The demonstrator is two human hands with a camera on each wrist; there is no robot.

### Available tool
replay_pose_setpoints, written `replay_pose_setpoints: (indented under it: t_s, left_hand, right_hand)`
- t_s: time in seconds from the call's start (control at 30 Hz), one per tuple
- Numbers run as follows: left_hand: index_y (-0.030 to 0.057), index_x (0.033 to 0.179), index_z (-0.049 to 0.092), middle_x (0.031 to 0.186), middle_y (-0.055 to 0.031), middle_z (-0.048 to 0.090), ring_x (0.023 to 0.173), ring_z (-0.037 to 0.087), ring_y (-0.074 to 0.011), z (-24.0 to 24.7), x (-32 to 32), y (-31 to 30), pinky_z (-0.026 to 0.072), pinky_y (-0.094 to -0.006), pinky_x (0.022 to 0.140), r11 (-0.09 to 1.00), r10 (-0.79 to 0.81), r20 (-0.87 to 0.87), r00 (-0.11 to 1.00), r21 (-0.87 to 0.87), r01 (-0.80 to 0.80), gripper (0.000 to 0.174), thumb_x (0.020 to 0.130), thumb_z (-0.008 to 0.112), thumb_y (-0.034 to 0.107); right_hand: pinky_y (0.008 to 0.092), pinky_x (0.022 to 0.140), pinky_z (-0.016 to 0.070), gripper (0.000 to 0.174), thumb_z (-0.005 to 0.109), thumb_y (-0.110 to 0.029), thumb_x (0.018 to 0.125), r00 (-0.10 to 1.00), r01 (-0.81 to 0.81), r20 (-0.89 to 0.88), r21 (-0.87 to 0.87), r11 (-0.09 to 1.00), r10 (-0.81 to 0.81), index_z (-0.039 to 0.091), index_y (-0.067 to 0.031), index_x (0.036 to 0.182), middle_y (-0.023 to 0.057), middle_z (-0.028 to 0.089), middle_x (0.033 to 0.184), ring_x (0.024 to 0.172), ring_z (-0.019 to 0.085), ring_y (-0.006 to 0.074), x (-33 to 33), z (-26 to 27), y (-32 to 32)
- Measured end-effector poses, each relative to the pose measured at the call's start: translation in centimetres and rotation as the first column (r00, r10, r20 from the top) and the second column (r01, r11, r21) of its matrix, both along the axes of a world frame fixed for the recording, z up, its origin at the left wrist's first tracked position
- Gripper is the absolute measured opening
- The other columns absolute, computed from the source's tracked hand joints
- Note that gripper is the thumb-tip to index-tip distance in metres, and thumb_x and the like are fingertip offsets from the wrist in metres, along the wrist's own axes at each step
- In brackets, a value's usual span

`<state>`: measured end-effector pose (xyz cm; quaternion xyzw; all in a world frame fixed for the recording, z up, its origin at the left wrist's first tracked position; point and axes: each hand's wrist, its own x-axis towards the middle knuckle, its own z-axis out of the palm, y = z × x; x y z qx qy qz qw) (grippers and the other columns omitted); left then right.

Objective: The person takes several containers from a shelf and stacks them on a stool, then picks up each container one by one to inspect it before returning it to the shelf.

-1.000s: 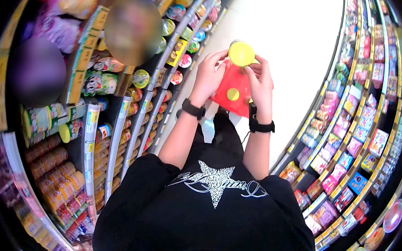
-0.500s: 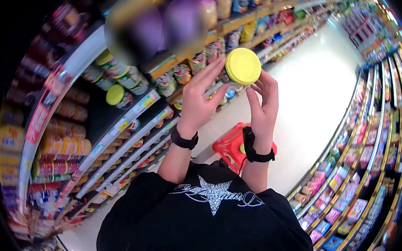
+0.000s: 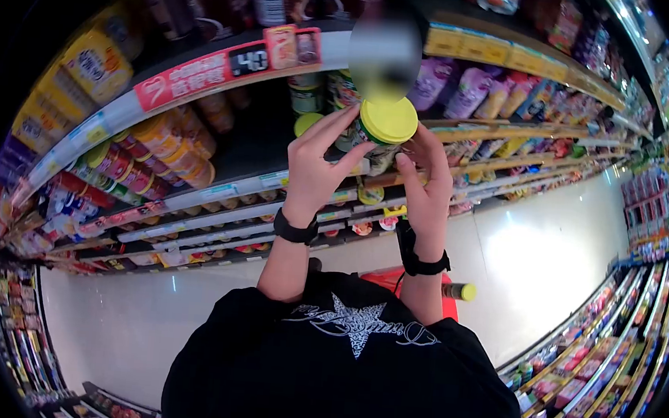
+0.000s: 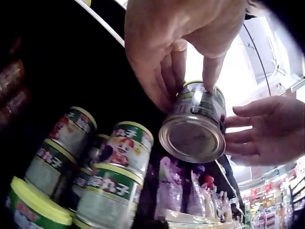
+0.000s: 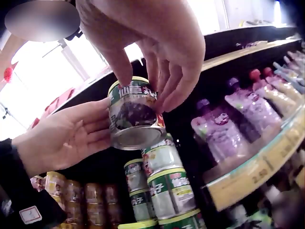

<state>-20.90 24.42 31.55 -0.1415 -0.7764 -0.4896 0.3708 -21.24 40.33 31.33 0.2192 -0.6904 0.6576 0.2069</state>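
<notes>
A can [image 3: 388, 123] with a yellow plastic lid is held up between my two hands in front of the shelf. My left hand [image 3: 314, 164] grips one side, its thumb and fingers around the can [image 4: 195, 119] in the left wrist view. My right hand [image 3: 429, 189] holds the other side, thumb toward the label and fingers curled behind in the right wrist view. The label is green with a dark food picture [image 5: 136, 113], and the bare metal base [image 4: 191, 138] tips toward both wrist cameras. Similar cans [image 4: 114, 176] stand stacked on the shelf just beyond.
Purple pouches [image 5: 219, 126] line the shelf to the right, above a yellow price strip [image 5: 257, 171]. Orange-lidded jars [image 3: 170, 145] fill the left shelf. A red stool [image 3: 445, 306] with a yellow-lidded can [image 3: 460, 291] on it stands below my right forearm. Another shelf [image 3: 598, 348] runs behind on the right.
My view has turned left from the aisle to face the shelf. The can has come up from over the red stool to in front of the stacked cans, still between both hands.
</notes>
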Motion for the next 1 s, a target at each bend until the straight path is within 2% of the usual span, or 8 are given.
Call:
replay_pose_setpoints:
  t_s: [0.13, 0.27, 0.57, 0.6, 0.73, 0.83, 0.87, 1.0]
  left_hand:
    - [0.0005, 0.111, 0.061, 0.107, -0.0154, 0.063, 0.097, 0.063, -0.0248, 0.2, 0.3, -3.4, 0.0487, -0.0313, 0.084, 0.998, 0.045, 0.018, 0.999, 0.031, -0.046, 0.046, 0.068, 0.076, 0.011]
    - [0.0000, 0.112, 0.060, 0.108, -0.0150, 0.062, 0.096, 0.063, -0.0222, -1.2, -0.5, -6.3, 0.0503, -0.0302, 0.082, 0.991, 0.045, 0.061, 0.997, 0.120, -0.052, 0.045, 0.070, 0.075, 0.009]
    - [-0.0041, 0.113, 0.057, 0.111, -0.0163, 0.060, 0.097, 0.062, -0.0218, -5.8, -3.5, -8.7, 0.0504, -0.0299, 0.085, 0.966, -0.011, 0.188, 0.982, 0.256, -0.038, 0.045, 0.072, 0.073, 0.006]
    - [-0.0036, 0.115, 0.055, 0.112, -0.0159, 0.059, 0.099, 0.061, -0.0215, -6.4, -3.8, -8.7, 0.0501, -0.0301, 0.086, 0.970, -0.025, 0.213, 0.977, 0.242, -0.027, 0.047, 0.072, 0.073, 0.004]
    - [-0.0023, 0.123, 0.048, 0.119, -0.0142, 0.054, 0.109, 0.055, -0.0210, -6.8, -4.1, -8.5, 0.0466, -0.0321, 0.093, 0.976, -0.052, 0.274, 0.960, 0.216, -0.009, 0.052, 0.075, 0.068, -0.002]
    - [-0.0027, 0.122, 0.048, 0.117, -0.0140, 0.055, 0.108, 0.056, -0.0205, -6.8, -4.5, -8.3, 0.0461, -0.0316, 0.093, 0.980, -0.037, 0.289, 0.957, 0.196, -0.021, 0.051, 0.075, 0.068, -0.002]
    - [-0.0025, 0.122, 0.048, 0.116, -0.0140, 0.055, 0.107, 0.056, -0.0197, -6.9, -4.6, -8.4, 0.0460, -0.0312, 0.093, 0.980, -0.036, 0.281, 0.959, 0.200, -0.022, 0.051, 0.075, 0.068, -0.002]
    - [-0.0018, 0.121, 0.048, 0.114, -0.0146, 0.056, 0.106, 0.057, -0.0209, -6.7, -4.6, -8.4, 0.0471, -0.0316, 0.092, 0.982, -0.037, 0.266, 0.963, 0.188, -0.014, 0.051, 0.074, 0.069, 0.000]
  right_hand:
    - [0.0296, 0.081, 0.0469, 0.045, 0.064, -0.002, 0.079, 1.000, 0.015, 0.000, 0.054, 0.998, -0.015, 0.048, 0.0011, 0.121, 0.0120, 0.061, 0.103, 0.091, 0.061, 0.0180, -1.3, -0.9, -3.9]
    - [0.0307, 0.079, 0.0480, 0.044, 0.065, -0.004, 0.080, 0.999, 0.018, -0.047, 0.095, 0.995, -0.014, 0.048, 0.0005, 0.120, 0.0141, 0.061, 0.104, 0.090, 0.062, 0.0213, -3.0, -2.5, -7.2]
    - [0.0315, 0.075, 0.0492, 0.043, 0.063, -0.005, 0.082, 0.997, 0.051, 0.045, 0.178, 0.983, -0.060, 0.047, -0.0005, 0.121, 0.0141, 0.059, 0.101, 0.086, 0.062, 0.0235, -5.2, -6.2, -10.1]
    - [0.0316, 0.075, 0.0493, 0.042, 0.062, -0.004, 0.082, 0.995, 0.058, 0.065, 0.197, 0.979, -0.072, 0.047, -0.0006, 0.121, 0.0143, 0.058, 0.101, 0.086, 0.061, 0.0242, -5.3, -6.6, -10.3]
    - [0.0318, 0.072, 0.0497, 0.038, 0.060, -0.002, 0.082, 0.992, 0.121, -0.040, 0.186, 0.975, -0.116, 0.048, 0.0002, 0.118, 0.0160, 0.052, 0.103, 0.086, 0.061, 0.0264, -5.2, -6.7, -10.9]
    - [0.0313, 0.069, 0.0497, 0.037, 0.059, -0.002, 0.082, 0.983, 0.185, -0.073, 0.293, 0.938, -0.170, 0.048, 0.0004, 0.118, 0.0160, 0.052, 0.100, 0.084, 0.060, 0.0252, -5.5, -6.8, -10.7]
    - [0.0306, 0.065, 0.0493, 0.037, 0.059, -0.002, 0.082, 0.981, 0.195, -0.065, 0.329, 0.924, -0.184, 0.048, -0.0002, 0.118, 0.0152, 0.055, 0.095, 0.078, 0.061, 0.0236, -5.7, -7.0, -10.6]
    - [0.0303, 0.063, 0.0488, 0.038, 0.060, -0.002, 0.082, 0.988, 0.131, 0.053, 0.242, 0.961, -0.148, 0.048, -0.0009, 0.118, 0.0127, 0.058, 0.083, 0.071, 0.061, 0.0222, -5.6, -7.7, -10.8]
